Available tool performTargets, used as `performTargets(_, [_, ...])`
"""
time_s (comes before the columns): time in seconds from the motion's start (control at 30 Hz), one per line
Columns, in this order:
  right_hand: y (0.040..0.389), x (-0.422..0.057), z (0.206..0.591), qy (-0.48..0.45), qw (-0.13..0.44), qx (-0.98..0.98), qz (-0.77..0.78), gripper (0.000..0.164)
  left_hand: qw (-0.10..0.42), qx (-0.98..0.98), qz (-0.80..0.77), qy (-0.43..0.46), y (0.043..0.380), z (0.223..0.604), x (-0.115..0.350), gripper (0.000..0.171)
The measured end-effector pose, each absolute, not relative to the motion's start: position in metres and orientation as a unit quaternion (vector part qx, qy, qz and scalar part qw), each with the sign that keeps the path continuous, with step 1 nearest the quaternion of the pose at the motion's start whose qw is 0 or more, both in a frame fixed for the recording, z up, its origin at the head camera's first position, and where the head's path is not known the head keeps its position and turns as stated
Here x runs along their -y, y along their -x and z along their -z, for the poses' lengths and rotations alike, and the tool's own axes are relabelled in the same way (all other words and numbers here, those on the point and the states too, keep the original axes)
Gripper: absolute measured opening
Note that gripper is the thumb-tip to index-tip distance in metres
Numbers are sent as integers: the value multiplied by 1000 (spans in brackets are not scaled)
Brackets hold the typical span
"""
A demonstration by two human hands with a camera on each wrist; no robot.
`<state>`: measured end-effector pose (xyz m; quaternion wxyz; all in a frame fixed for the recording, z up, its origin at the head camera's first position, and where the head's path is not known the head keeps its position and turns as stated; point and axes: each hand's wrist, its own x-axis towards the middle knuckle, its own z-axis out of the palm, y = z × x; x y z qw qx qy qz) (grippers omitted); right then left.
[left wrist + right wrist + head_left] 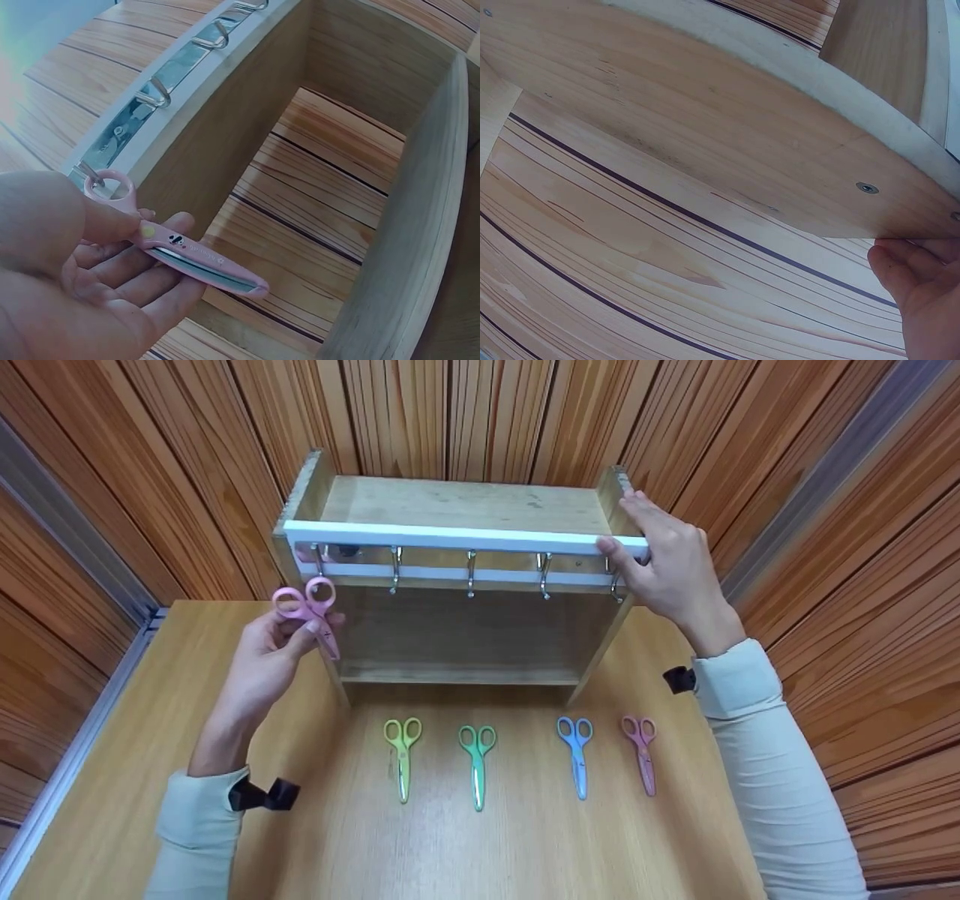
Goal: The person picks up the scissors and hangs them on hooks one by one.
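My left hand (pixel 262 656) pinches a pair of pink scissors (pixel 328 639) between thumb and fingers, handles up, blades in a pink cover. One finger ring overlaps the leftmost hook (pixel 88 172); whether the hook passes through it I cannot tell. The hook belongs to a row on the white front rail (pixel 465 538) of a wooden shelf (pixel 450 506). At the shelf's top right corner, my right hand (pixel 671 559) holds on, thumb over the rail and fingers at the side panel. In the right wrist view its fingertips (pixel 889 262) touch the panel's outer face.
In front of the shelf, yellow-green scissors (pixel 403 757), green scissors (pixel 478 765), blue scissors (pixel 577 757) and dark pink scissors (pixel 642 754) lie in a row on the wooden table (pixel 360 855). A wood-plank wall (pixel 487 420) stands behind.
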<state>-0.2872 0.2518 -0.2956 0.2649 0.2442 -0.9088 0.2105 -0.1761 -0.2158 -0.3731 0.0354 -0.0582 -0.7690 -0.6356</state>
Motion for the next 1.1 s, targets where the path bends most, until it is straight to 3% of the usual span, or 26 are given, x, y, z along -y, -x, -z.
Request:
performTargets(0.77, [288, -251, 296, -247, 268, 906, -216, 78, 14, 795, 605, 23, 163, 390, 219, 45])
performTargets(1.1, [286, -251, 297, -242, 266, 907, -219, 75, 12, 846, 533, 5, 158, 421, 206, 35])
